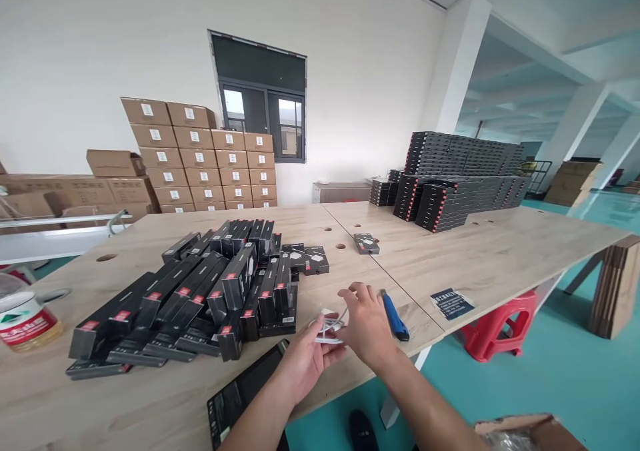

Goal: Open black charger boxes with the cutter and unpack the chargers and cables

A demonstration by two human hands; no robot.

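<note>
Over the near edge of the table, my left hand (307, 358) holds a coiled white cable (329, 331), with the thumb over the loops and the fingers beneath. My right hand (367, 324) is closed on the right side of the same coil, its index finger bent above it. Part of the cable is hidden by my fingers. A blue utility knife (395, 316) lies on the table just right of my right hand. Left of my left wrist, a flat black package (245, 391) lies at the table edge.
Many shrink-wrapped black boxes (185, 291) lie heaped at left. A single black box (367, 243) sits mid-table. Tall stacks of black boxes (460, 184) stand at the back right. A dark printed sheet (451, 303), a red stool (500, 331) and a carton (530, 434) are on the right.
</note>
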